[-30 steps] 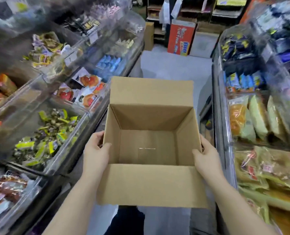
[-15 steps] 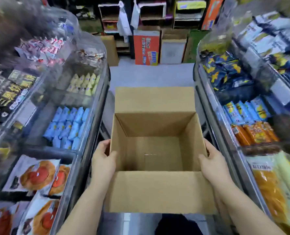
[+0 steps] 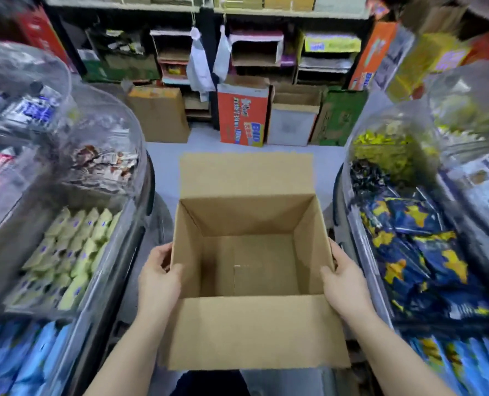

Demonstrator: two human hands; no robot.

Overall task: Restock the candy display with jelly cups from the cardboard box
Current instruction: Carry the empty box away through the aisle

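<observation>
Box (image 3: 249,264), cardboard, plain brown, open at the top, carried at the middle of an aisle. Inside bare: brown floor with a taped seam, nothing lying in it. Far flap stands up; near flap folds out toward the person.

Left hand (image 3: 159,277): grips the left wall of the box, thumb hooked over the top edge, fingers curled round the outside.

Right hand (image 3: 344,284): grips the right wall of the box, thumb over the top edge, fingers wrapped on the outside. Both forearms bare, running from the box down to the bottom edge of the view.

Left of the box: clear curved display case (image 3: 94,281). Holds pale yellow-green packets (image 3: 74,252) in rows level with the box; blue packets (image 3: 23,358) nearer the person; brown-and-white wrapped sweets (image 3: 103,167) under a clear dome farther off.

Right of the box: second display case (image 3: 360,252). Holds dark blue packets with yellow stars (image 3: 417,252) level with the box; yellow-wrapped sweets (image 3: 386,150) under a dome beyond.

Beyond the box: grey floor (image 3: 163,172), then cartons standing against shelving: plain brown carton (image 3: 159,115), orange printed carton (image 3: 242,115), open carton with a pale front (image 3: 292,121), green carton (image 3: 340,118). Two white bags (image 3: 200,67) hang from the shelving (image 3: 266,12) above them.
</observation>
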